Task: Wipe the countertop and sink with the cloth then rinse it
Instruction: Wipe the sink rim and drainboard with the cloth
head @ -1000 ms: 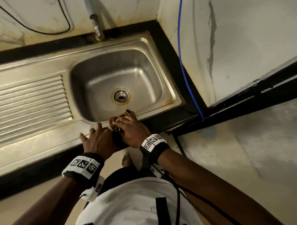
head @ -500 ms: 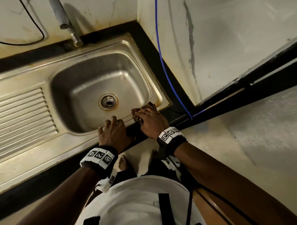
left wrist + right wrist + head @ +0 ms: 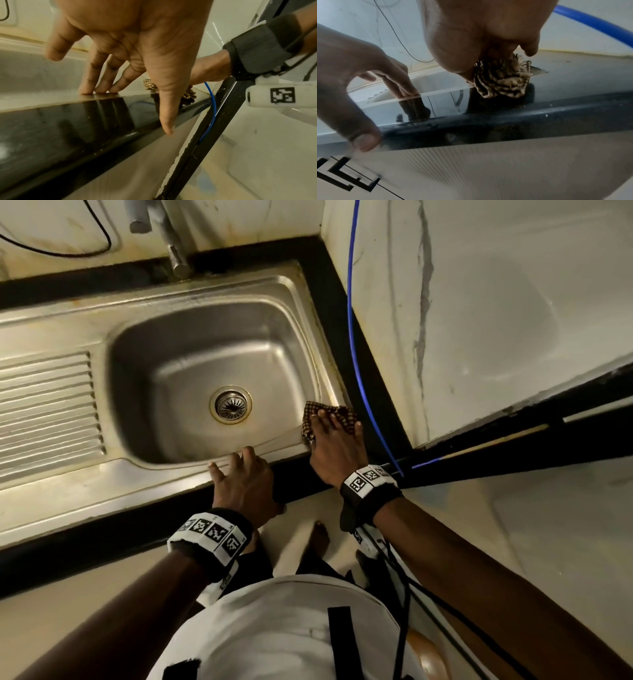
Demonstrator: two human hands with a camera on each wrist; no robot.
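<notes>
A brown checked cloth [image 3: 344, 414] [image 3: 150, 84] [image 3: 501, 81] lies bunched on the front right corner of the steel sink [image 3: 191, 292], where the rim meets the black countertop [image 3: 294, 474] [image 3: 556, 108]. My right hand [image 3: 334, 446] [image 3: 479, 33] grips it from above and presses it down, with the fingers spread over it. My left hand [image 3: 243, 477] [image 3: 137, 40] is open a short way to the left. Its fingertips [image 3: 99, 90] rest on the sink's front rim and its thumb hangs over the counter edge. The basin looks dry, and its drain [image 3: 231, 404] is uncovered.
The tap [image 3: 174, 258] stands behind the basin. The ribbed draining board [image 3: 44, 405] lies to the left. A blue cable [image 3: 352, 337] runs down the white wall just right of the cloth. The counter ends at that corner, with a black frame beyond it.
My right hand has slid the cloth to the right along the front rim into the sink's corner. The two hands, side by side before, are now apart. The left hand stays on the rim.
</notes>
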